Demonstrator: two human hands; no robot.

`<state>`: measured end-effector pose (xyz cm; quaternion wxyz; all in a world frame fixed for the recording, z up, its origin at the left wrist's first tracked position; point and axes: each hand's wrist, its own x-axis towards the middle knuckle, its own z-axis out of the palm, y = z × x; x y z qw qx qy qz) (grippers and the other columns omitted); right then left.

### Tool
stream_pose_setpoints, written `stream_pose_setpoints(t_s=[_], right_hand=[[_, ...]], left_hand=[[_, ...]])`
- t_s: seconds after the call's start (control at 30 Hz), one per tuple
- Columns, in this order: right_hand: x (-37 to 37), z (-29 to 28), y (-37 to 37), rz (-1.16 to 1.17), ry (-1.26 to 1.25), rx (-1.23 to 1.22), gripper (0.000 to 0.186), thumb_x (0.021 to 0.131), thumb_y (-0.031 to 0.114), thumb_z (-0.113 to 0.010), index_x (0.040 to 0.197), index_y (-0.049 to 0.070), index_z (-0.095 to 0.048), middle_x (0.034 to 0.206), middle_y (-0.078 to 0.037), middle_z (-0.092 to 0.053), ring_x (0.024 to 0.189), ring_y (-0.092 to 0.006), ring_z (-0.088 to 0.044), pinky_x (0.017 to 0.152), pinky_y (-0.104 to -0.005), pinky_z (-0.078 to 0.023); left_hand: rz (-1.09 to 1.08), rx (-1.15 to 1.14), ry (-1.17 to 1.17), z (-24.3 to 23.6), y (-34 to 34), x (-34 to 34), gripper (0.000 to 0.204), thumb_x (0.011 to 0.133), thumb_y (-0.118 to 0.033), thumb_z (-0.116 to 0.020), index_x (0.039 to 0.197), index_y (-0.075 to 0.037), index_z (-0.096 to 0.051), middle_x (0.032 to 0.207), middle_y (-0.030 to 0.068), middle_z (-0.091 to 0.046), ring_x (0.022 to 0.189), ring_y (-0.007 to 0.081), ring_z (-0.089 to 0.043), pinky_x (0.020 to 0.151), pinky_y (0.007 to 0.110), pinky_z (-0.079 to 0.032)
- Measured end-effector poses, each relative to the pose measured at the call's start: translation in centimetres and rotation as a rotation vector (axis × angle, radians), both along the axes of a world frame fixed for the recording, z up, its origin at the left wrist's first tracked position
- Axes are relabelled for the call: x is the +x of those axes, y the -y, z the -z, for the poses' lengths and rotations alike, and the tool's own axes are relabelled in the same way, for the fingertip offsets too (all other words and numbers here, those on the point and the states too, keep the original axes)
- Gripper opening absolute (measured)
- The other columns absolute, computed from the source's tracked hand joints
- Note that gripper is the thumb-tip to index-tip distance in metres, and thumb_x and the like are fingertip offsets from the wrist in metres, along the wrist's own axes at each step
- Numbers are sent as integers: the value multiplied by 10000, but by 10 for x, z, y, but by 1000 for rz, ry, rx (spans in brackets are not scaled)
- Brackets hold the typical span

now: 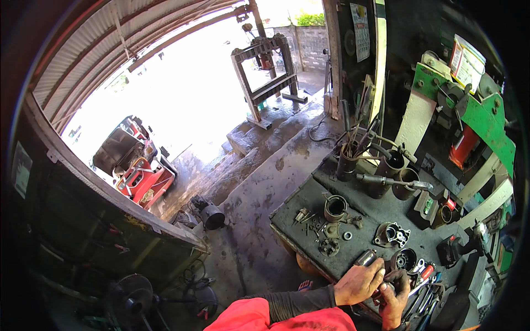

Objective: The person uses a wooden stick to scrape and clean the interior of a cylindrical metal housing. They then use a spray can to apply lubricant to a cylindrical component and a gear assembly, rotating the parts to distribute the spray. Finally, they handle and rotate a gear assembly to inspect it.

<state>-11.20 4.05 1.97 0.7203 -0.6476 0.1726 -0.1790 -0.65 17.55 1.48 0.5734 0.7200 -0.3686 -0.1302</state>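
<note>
My left hand [356,284] and my right hand [395,300] are close together at the table's near edge, fingers curled in toward each other. Whatever they grip is mostly covered by the fingers. Just past my left knuckles shows a dark metal cylinder [365,257]; whether it is held or lies on the table I cannot tell. Beyond the hands are a round metal housing [404,259] and a cast metal end cover [392,235]. Farther left sit a ring-shaped casing [335,207], a toothed round part [329,247], a washer [347,236] and several small screws [313,227].
Spanners and other hand tools [425,295] lie right of my hands. A cordless impact wrench [461,248] is beyond them. Tool-filled cans [348,163] stand at the table's back, near a green-and-white metal frame [425,91]. A fan [132,295] is at lower left.
</note>
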Motion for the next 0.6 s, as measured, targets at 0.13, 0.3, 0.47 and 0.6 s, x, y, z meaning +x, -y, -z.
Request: stream_pose_setpoints(t_s=[0.13, 0.3, 0.47, 0.6], right_hand=[[0, -7, -5, 38, 46, -11, 375, 831, 283, -819, 927, 60, -533, 847, -9, -533, 691, -100, -500, 613, -253, -408], [1, -26, -6, 74, 70, 62, 407, 817, 317, -839, 921, 47, -553, 876, -24, -553, 767, -118, -505, 688, -273, -409], [-2, -33, -5, 124, 53, 27, 411, 830, 317, -832, 985, 32, -579, 907, -32, -580, 780, -134, -565, 706, -269, -461], [-6, -26, -2, 114, -17, -60, 281, 857, 227, -807, 959, 29, -635, 896, -20, -630, 854, -139, -619, 809, -296, -501]], left_hand=[[24, 22, -49, -5, -1, 1, 270, 1092, -257, -532, 1219, -19, -517, 802, 264, -671, 775, 513, -650, 647, 584, -481], [152, -45, -191, -20, -8, 10, 313, 1095, -310, -550, 1195, -13, -554, 910, 241, -651, 872, 453, -665, 742, 478, -508], [240, 91, -365, -34, -21, 22, 333, 1088, -308, -627, 1203, 1, -585, 971, 119, -710, 884, 159, -671, 784, 353, -534], [308, 85, -472, -37, -24, 29, 260, 1043, -199, -683, 1209, -10, -617, 1008, 86, -717, 893, 115, -664, 769, 303, -554]])
